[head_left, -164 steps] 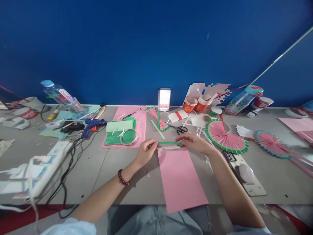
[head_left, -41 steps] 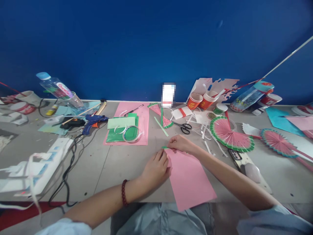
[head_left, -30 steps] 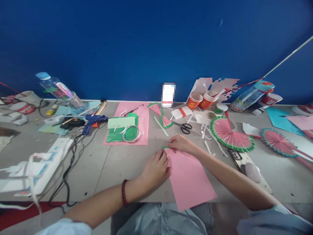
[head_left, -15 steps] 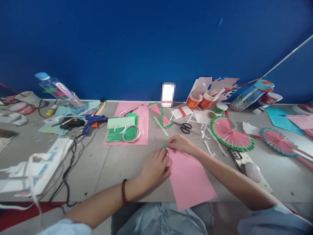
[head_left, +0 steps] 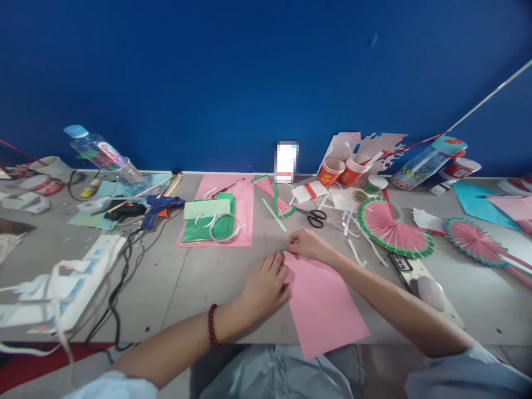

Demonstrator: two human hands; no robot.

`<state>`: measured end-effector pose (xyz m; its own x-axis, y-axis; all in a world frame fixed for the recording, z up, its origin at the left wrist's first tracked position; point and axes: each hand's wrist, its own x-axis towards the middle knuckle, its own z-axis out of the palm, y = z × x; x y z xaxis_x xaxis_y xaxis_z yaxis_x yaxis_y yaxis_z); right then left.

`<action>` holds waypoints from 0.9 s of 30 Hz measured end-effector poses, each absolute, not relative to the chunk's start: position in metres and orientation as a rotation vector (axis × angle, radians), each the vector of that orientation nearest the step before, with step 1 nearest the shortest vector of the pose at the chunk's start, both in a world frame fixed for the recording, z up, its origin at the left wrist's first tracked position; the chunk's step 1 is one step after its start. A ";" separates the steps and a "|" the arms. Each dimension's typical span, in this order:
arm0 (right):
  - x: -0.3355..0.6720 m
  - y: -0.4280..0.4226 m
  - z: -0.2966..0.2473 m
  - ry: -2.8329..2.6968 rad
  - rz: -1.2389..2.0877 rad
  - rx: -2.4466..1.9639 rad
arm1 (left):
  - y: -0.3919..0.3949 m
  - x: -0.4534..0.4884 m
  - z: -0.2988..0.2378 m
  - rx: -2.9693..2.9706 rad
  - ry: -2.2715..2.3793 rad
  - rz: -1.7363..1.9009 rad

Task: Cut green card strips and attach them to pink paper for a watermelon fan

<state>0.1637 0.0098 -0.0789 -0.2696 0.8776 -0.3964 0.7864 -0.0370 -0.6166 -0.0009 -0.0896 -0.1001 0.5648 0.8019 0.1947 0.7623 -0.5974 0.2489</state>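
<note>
A pink paper sheet (head_left: pixel 324 302) lies on the grey table (head_left: pixel 199 282) in front of me. My left hand (head_left: pixel 266 285) rests on its left edge near the top corner, fingers curled and pressing down. My right hand (head_left: pixel 305 245) sits at the sheet's top edge, fingertips pinched on a thin green paper strip (head_left: pixel 280 250), of which only a small end shows beside the fingers. The two hands are close together at the sheet's top left corner.
Scissors (head_left: pixel 313 216), red paper cups (head_left: pixel 343 170), watermelon paper fans (head_left: pixel 390 228), a phone (head_left: pixel 428 288), a pink sheet with green paper and tape rolls (head_left: pixel 216 221), a blue glue gun (head_left: pixel 160 208), a power strip with cables (head_left: pixel 70 282) and plastic bottles (head_left: pixel 103 158) lie around.
5.5 s ago both hands held the green strip stretched out above the pink sheet; now they press it at the sheet's top left corner. Over the last second hardly anything has moved.
</note>
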 end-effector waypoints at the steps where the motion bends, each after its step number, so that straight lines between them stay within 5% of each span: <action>1: 0.163 0.010 -0.078 -2.104 1.184 -1.832 | -0.090 -0.001 -0.100 2.663 1.338 0.426; 27: 0.172 0.015 -0.075 -2.286 1.099 -1.765 | -0.090 0.000 -0.103 2.725 1.356 0.352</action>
<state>0.1718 0.0154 -0.0750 -0.3467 0.8627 -0.3682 0.8262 0.0950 -0.5553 0.0003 -0.0899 -0.1028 0.5824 0.7949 0.1700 0.7773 -0.6058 0.1700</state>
